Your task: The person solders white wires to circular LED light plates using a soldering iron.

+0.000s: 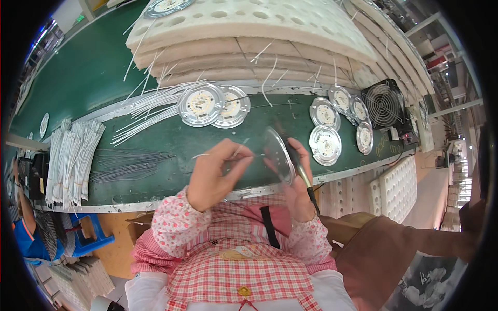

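My left hand point(220, 168) is closed, thumb and fingertips pinched on a thin white wire point(199, 155) above the green bench. To its right, my right hand point(300, 179) grips a round metal-rimmed lamp disc point(279, 155), tilted nearly on edge. A slim dark tool like a soldering iron point(301, 167) lies in the same hand, its cord running down by the wrist. Motion smears the disc and the right fingers. Two lamp discs point(201, 105) with pale round boards overlap beyond my hands, beside loose white wires point(148, 111).
Thick bundles of white wires point(75, 160) and loose dark wires point(129, 165) lie at left. Several lamp discs point(326, 145) sit at right by a black fan point(384, 105). Stacked foam trays point(249, 31) rise behind. Another person's arm point(26, 207) shows far left.
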Available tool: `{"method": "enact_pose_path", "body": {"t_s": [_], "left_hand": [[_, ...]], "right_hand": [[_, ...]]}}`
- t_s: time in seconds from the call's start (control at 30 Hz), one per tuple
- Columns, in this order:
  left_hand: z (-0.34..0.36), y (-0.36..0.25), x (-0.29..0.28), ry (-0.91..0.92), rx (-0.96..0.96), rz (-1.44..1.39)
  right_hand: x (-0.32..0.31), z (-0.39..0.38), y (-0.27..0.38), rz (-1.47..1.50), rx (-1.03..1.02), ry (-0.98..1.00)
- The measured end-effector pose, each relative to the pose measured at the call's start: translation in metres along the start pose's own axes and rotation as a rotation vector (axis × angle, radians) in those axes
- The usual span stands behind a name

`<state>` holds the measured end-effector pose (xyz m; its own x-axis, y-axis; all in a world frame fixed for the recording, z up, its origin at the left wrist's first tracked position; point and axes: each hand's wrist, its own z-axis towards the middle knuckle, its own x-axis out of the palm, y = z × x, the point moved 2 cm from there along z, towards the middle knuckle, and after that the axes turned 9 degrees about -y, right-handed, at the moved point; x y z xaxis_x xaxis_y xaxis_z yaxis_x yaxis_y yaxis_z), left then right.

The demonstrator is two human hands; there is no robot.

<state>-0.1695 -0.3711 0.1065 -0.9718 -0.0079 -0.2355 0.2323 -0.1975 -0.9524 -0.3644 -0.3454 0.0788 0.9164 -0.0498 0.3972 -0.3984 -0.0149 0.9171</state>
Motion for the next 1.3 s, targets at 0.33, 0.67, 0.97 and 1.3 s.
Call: {"method": "enact_pose_path", "body": {"t_s": [0.33,0.67,0.97,1.3], "left_hand": [[0.004,-0.02,0.017,0.064,0.012,-0.055],[0.003,-0.018,0.017,0.04,0.065,-0.012],[-0.01,0.014,0.016,0.012,-0.142,-0.17],[-0.002,0.026,0.03,-0.034,-0.046,0.428]], "right_hand": [[-0.002,-0.006,0.007,-0.106,0.119,-0.007],[-0.004,-0.003,0.005,-0.264,-0.134,0.127],[0.007,-0.014,0.016,-0.943,-0.644,0.039],[0.012,-0.015,-0.014,-1.175,-0.655,-0.132]]}}
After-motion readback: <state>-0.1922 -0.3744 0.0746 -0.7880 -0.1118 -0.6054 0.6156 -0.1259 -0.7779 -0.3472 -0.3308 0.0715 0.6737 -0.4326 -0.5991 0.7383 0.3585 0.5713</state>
